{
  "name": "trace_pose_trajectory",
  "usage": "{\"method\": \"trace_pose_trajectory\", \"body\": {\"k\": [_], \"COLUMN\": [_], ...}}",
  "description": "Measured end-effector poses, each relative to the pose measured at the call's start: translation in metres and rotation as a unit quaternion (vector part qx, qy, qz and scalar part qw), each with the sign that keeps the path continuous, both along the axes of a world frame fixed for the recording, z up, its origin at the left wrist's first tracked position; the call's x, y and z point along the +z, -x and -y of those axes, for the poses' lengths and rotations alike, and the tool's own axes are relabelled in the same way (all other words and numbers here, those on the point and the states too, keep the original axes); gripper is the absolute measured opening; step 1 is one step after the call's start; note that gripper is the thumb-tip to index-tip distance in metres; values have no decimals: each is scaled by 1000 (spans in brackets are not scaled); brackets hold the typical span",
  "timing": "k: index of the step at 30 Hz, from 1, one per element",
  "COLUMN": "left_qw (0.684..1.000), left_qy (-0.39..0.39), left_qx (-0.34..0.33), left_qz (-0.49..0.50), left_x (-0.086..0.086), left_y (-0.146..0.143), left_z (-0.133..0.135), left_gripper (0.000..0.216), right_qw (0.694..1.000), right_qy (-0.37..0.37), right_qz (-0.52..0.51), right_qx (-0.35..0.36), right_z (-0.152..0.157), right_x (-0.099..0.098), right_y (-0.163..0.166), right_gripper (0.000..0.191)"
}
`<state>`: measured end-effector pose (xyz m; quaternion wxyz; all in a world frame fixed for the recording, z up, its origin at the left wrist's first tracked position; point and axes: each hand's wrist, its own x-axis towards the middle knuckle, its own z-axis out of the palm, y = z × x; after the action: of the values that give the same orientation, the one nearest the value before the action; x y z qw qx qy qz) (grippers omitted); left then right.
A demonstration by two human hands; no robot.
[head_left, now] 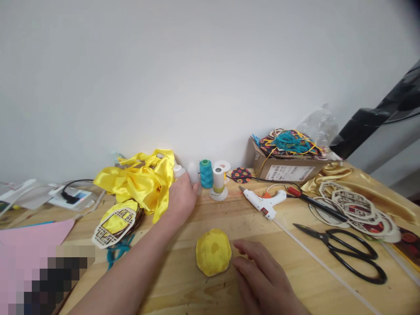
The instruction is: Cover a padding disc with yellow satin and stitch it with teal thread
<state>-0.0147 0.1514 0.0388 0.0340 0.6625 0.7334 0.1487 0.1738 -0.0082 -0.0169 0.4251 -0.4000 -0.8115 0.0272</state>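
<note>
My left hand (pixel 183 195) reaches to the back of the table and closes round a small white-capped bottle (pixel 178 169); its fingers are mostly hidden behind the hand. Beside the thumb stands a second pale bottle (pixel 193 171). In front of me lies a roughly octagonal yellow fabric-covered piece (pixel 214 253), with darker, wet-looking patches on its face. My right hand (pixel 262 278) rests just right of this piece, fingers loosely bent and apart, holding nothing. Left of my left hand is a heap of shiny yellow satin cloth (pixel 141 177).
Teal thread (pixel 206 174) and a white spool (pixel 218 178) stand at the back. Rightward lie a white glue gun (pixel 265 202), black scissors (pixel 341 249) and cut-out wooden frames (pixel 357 208). A full cardboard box (pixel 285 168) stands behind. More frames (pixel 113 227) lie left.
</note>
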Motion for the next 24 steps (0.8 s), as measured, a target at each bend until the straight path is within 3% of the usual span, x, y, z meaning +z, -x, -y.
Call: {"method": "trace_pose_trajectory", "body": {"k": [14, 20, 24], "left_qw": [998, 999, 998], "left_qy": [-24, -42, -48], "left_qx": [43, 11, -44], "left_qz": [-47, -26, 2], "left_x": [-3, 2, 7], "left_y": [-7, -4, 5], "left_z": [9, 21, 50], "left_gripper": [31, 37, 27], "right_qw": [999, 1000, 997], "right_qy": [0, -3, -29], "right_qz": [18, -12, -10], "right_qx": [28, 9, -71], "right_z": [-3, -7, -5], "right_x": [8, 3, -2], "right_y": [1, 6, 8], "right_gripper": [21, 13, 39]}}
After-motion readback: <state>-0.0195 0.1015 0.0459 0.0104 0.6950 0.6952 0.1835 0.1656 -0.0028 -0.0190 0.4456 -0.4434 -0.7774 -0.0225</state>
